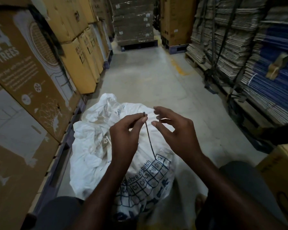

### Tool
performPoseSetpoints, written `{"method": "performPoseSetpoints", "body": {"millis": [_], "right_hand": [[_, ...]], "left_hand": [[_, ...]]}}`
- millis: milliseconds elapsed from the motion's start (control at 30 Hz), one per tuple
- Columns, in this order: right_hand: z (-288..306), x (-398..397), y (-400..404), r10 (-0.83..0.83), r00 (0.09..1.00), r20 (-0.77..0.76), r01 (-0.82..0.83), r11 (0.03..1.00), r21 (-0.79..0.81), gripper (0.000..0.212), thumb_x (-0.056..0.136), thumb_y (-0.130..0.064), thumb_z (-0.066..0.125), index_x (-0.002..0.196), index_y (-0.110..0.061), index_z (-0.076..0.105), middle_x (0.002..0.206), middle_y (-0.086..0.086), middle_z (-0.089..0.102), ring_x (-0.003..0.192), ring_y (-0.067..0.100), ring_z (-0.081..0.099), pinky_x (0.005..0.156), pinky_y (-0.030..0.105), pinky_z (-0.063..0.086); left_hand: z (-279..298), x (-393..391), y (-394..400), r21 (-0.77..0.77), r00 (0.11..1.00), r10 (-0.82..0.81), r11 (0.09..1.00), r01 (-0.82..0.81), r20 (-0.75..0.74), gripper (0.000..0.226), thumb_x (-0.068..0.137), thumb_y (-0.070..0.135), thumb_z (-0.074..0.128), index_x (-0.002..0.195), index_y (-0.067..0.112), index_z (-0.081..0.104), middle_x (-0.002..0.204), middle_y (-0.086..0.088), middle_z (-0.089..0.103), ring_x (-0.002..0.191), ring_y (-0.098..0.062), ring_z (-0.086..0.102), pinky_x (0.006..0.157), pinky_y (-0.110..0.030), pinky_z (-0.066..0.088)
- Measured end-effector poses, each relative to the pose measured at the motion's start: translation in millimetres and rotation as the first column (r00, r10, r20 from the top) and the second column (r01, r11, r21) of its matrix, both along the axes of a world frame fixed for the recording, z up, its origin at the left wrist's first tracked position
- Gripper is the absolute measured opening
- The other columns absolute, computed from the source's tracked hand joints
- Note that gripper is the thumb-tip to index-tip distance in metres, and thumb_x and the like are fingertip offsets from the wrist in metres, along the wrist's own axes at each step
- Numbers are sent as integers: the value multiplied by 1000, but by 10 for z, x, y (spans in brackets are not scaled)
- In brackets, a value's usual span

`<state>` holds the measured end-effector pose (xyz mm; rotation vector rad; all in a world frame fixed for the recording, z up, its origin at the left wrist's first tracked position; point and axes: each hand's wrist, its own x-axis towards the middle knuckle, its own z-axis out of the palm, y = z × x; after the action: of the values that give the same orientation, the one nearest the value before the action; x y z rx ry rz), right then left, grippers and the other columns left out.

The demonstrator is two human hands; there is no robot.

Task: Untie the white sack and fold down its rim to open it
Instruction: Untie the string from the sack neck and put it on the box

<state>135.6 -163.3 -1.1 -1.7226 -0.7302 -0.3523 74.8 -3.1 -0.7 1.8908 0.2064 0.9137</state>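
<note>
A white sack (90,151) with blue printed grid lettering stands on the floor between my knees, its crumpled top spread loosely toward the far side. My left hand (125,136) pinches the upper end of a thin dark tie string (149,140) between thumb and forefinger, above the sack. The string hangs down from my fingers to the sack's printed front. My right hand (175,130) hovers just right of the string, fingers spread and holding nothing.
Stacked brown cartons (28,77) on pallets line the left side close to the sack. Flattened cardboard stacks (239,47) on pallets fill the right. A wrapped pallet (133,22) stands at the aisle's far end. A carton (281,176) sits at my right knee. Grey concrete floor (156,77) runs ahead.
</note>
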Motion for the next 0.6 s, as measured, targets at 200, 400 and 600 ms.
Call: {"method": "performPoseSetpoints", "body": {"millis": [200, 400, 600], "right_hand": [[9, -138, -333, 35, 961, -274, -48, 998, -38, 18, 90, -13, 83, 107, -18, 83, 89, -10, 81, 79, 9, 78, 77, 36, 63], [132, -262, -748, -152, 966, -207, 139, 987, -77, 13, 92, -17, 81, 104, -22, 81, 75, -7, 78, 62, 10, 74, 67, 38, 63], [247, -282, -1530, -318, 947, 34, 317, 917, -244, 7, 94, -23, 79, 101, -25, 81, 83, -15, 77, 74, 5, 73, 74, 35, 61]], "left_hand": [[147, -70, -406, -295, 986, -167, 941, 165, 18, 10, 97, 11, 79, 107, 10, 81, 89, -5, 81, 82, -28, 79, 85, -42, 65], [273, -86, -766, -86, 990, -137, 986, 140, 42, 34, 94, 15, 83, 122, 30, 72, 100, 5, 79, 92, -18, 76, 81, -30, 61], [318, 178, -1087, 518, 974, -225, 831, 202, -18, 7, 100, 24, 77, 105, 23, 82, 105, 14, 76, 101, -11, 69, 84, -30, 55]]}}
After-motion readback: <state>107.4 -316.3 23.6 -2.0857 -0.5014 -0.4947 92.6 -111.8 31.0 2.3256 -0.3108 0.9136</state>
